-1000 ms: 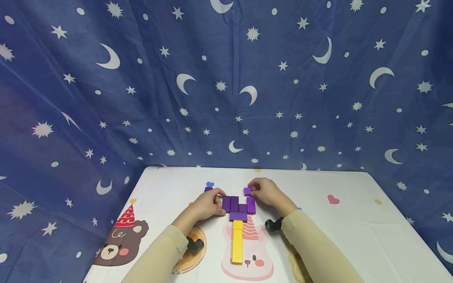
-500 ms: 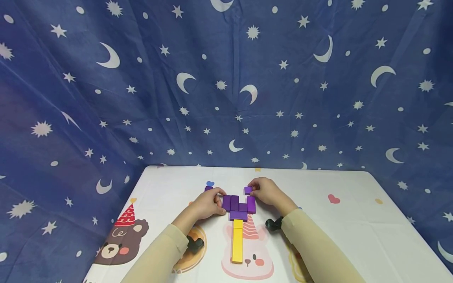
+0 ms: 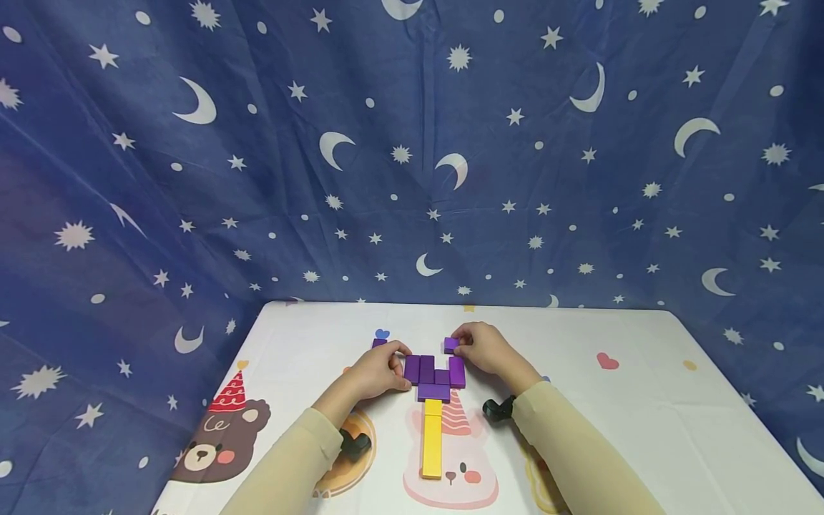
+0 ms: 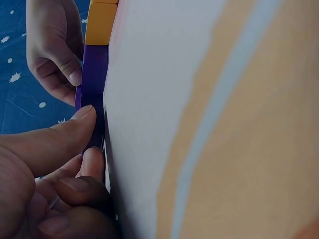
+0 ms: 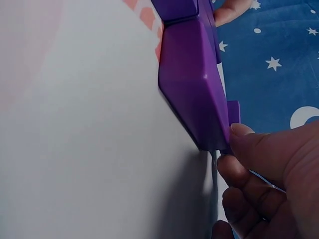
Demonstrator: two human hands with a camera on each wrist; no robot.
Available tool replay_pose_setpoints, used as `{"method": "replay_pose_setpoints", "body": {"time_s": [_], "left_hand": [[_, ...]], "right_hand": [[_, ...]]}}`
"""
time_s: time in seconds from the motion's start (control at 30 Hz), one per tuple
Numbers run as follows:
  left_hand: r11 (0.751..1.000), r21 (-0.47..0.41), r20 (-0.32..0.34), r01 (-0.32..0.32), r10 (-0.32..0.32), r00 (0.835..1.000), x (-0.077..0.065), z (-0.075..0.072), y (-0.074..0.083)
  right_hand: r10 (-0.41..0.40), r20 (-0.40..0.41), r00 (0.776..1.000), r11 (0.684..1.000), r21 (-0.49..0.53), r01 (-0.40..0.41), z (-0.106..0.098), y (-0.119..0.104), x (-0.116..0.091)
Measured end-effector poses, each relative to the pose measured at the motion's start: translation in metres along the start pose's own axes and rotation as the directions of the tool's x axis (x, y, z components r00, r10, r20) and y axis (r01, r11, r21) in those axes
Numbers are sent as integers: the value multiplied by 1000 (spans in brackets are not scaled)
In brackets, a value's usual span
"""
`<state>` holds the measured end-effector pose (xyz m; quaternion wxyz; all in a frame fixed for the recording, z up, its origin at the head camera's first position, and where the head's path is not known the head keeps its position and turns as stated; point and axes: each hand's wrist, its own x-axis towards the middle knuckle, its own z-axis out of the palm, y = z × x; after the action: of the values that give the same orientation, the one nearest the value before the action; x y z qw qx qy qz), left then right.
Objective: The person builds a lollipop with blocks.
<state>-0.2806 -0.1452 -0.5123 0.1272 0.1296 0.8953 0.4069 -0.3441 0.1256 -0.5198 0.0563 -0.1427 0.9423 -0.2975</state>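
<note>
My left hand (image 3: pixel 372 372) is at the left side of a group of purple blocks, its thumb and index finger gripping the leftmost upright purple block (image 3: pixel 412 370) near its ends. In the left wrist view the thumb presses on that dark purple side (image 4: pixel 98 119). At the far right of the group, my right hand (image 3: pixel 484 349) pinches a small purple block (image 3: pixel 451 345) between thumb and fingers. It sits just beyond the right upright purple block (image 3: pixel 456 373), which looms large in the right wrist view. A wide purple block (image 3: pixel 434 393) joins the group to a yellow strip of blocks (image 3: pixel 432 443).
Another purple block (image 3: pixel 379 344) lies behind my left hand, partly hidden by it. The white tablecloth (image 3: pixel 618 443) has printed animals and hearts. A blue curtain (image 3: pixel 412 179) with moons and stars hangs behind the table.
The small purple block in my right fingers has shifted very slightly away from me. My left hand and the other blocks look unmoved.
</note>
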Motion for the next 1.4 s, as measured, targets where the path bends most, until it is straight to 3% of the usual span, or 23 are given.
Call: {"method": "replay_pose_setpoints", "body": {"time_s": [0.73,1.4], "left_hand": [[1000,8,-6,20,-20,1000,3,2,-3],[1000,6,-6,23,-23,1000,2,1,-1]], "right_hand": [[-1,8,1000,998,70,1,0,-23,-16],[-24,7,1000,1000,8,23,5,-24,-20]]}}
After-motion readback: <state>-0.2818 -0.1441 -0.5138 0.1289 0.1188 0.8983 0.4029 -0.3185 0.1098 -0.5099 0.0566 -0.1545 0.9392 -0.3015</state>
